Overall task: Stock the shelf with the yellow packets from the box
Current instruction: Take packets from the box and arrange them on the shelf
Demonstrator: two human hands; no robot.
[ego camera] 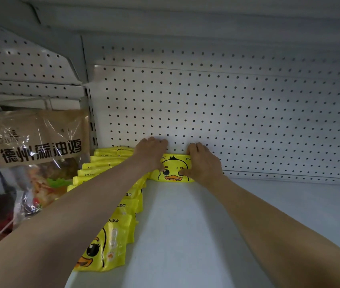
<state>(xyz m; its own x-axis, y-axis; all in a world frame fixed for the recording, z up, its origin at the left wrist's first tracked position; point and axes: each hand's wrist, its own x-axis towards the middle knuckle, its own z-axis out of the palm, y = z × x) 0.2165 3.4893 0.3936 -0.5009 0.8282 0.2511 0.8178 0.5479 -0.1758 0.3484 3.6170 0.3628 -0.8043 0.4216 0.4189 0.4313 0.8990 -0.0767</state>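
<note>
- Both arms reached deep into the white shelf point(206, 235), all the way to its perforated back panel point(227, 104).
- The left hand point(151, 152) and the right hand point(203, 161) held one yellow packet point(173, 170) between them — a soft pack printed with a cartoon duck face, standing on its long edge against the back panel.
- The left hand gripped the packet's left end, fingers curled over the top edge and the thumb down on the front, near the duck's eye.
- The right hand gripped the right end the same way, fingers hooked over the top, the thumb pressed on the front beside the duck's other eye.
- The packet's lower edge touched the shelf surface; its face looked out toward the aisle.
- To the left of it ran a row of matching yellow packets point(111, 235) — standing one behind another from the shelf's front edge back to the panel, the nearest showing its duck print, the left forearm crossing over the middle of the row.
- The held packet sat just beside the far end of that row.
- In the next bay to the left hung a brown food bag point(34, 138) with large dark characters.
</note>
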